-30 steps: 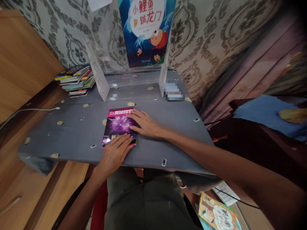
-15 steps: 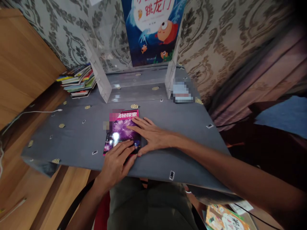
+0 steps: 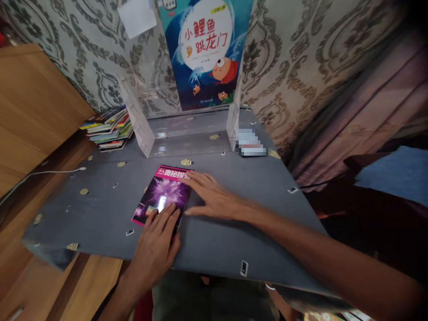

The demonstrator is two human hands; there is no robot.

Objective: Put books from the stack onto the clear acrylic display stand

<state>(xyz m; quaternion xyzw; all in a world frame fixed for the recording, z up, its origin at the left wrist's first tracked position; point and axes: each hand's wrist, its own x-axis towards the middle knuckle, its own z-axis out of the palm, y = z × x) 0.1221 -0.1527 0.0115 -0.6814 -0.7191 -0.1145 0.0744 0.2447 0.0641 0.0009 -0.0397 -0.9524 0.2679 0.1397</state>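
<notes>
A purple book [image 3: 169, 191] with a pink border and a firework-like burst on its cover lies flat on the grey tablecloth, tilted a little clockwise. My left hand [image 3: 158, 238] rests with outstretched fingers on the lower part of its cover, hiding the bottom right corner. At the book's right side is my right hand [image 3: 210, 196], its fingers reaching over the upper right edge and the thumb spread apart below. Neither hand is wrapped around anything.
Behind the book stands a clear acrylic shelf [image 3: 142, 133] holding an upright blue fish picture book [image 3: 207, 53]. A stack of books [image 3: 110, 129] sits at the back left. A blurred pale item [image 3: 251, 145] lies right of the shelf. A white cable [image 3: 50, 171] reaches the table's left side.
The book has turned clockwise and shifted slightly left at its lower end under my hands. My left hand has slid down and left. The camera view has tilted up.
</notes>
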